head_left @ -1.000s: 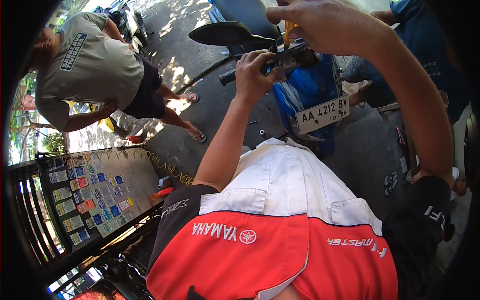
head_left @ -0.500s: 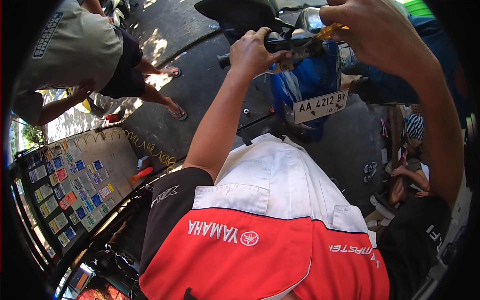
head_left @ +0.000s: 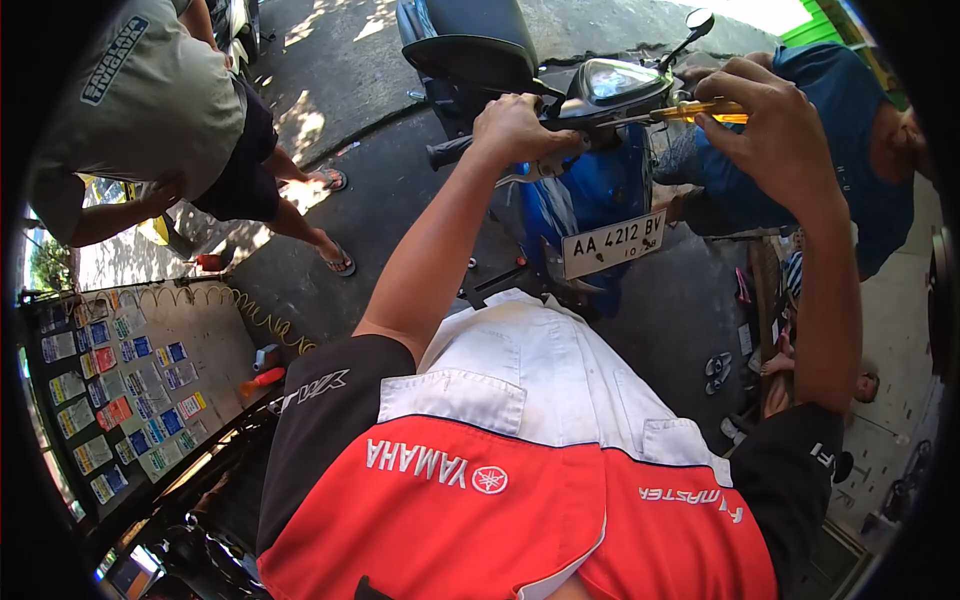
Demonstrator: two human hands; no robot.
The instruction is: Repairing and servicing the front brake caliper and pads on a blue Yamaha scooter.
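Screwdriver (head_left: 700,110), amber handle, sits pinched in the right hand (head_left: 770,130) grip, shaft running left to the scooter headlight cowl (head_left: 610,85). Left hand (head_left: 515,130) grip is clamped around the handlebar (head_left: 450,152). Keep the shaft in line with the fastener (tip hidden), bar braced.

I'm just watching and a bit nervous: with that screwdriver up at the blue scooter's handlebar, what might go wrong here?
The right hand holds the yellow-handled screwdriver at the handlebar area beside the headlight; a slip could scratch it. The left hand steadies the handlebar close to the tip, so it might get jabbed. A person in a blue shirt crouches right behind the scooter, possibly within reach of a slipping tool.
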